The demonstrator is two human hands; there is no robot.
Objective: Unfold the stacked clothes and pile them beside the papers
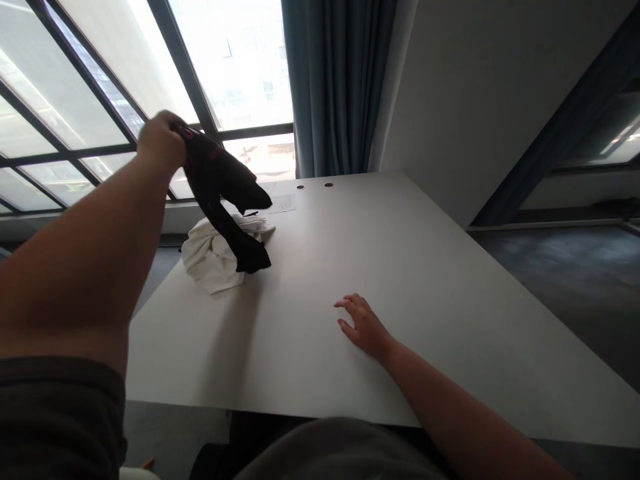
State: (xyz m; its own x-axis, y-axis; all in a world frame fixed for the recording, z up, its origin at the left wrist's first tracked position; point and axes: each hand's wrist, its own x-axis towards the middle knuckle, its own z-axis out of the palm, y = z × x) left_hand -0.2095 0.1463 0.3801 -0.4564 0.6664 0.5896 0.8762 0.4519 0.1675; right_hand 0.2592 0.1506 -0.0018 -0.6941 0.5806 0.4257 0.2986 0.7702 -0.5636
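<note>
Raised left hand point(161, 140) closed on the upper edge of a black garment point(215, 180) with pink lettering, the garment's lower end hanging onto a crumpled white cloth point(207, 257) on the pale surface point(300, 347). Right hand point(363, 327) resting on the surface, fingers slightly spread, holding nothing, well apart from both fabrics.

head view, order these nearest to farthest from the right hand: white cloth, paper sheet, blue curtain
From the right hand:
1. Crumpled white cloth, on the table, left of the hand
2. Sheet of paper, farther off at the table's far edge
3. Blue curtain, beyond that edge
</note>
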